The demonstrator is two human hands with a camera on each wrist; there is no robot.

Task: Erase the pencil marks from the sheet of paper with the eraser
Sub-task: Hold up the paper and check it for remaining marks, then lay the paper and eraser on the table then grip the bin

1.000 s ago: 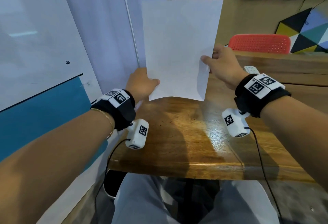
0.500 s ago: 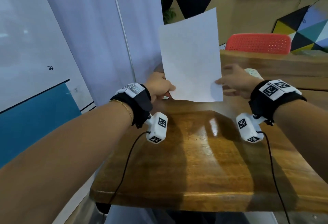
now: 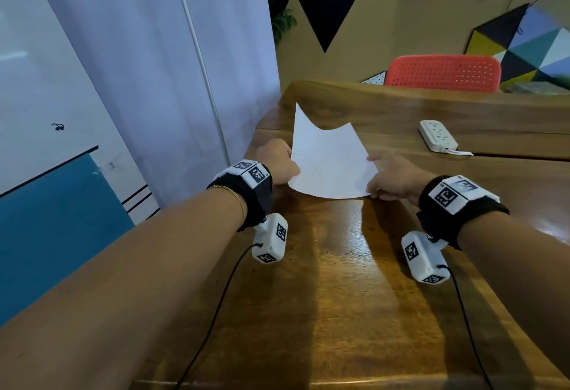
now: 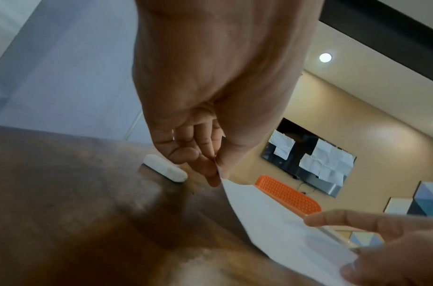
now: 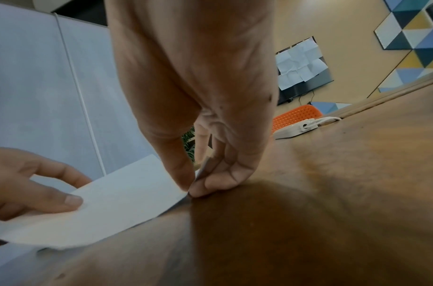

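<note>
Paper (image 3: 330, 162) lowered to table (image 3: 339, 281) | left grip (image 3: 277, 161) pinches left edge | right grip (image 3: 390, 178) pinches right edge

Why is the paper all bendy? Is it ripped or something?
Not ripped. The sheet of paper bows because the left hand and right hand pinch its near corners while its far edge curls up off the table.

Right hand (image 5: 198, 116) pinches paper (image 5: 107, 205) (corner)
</note>
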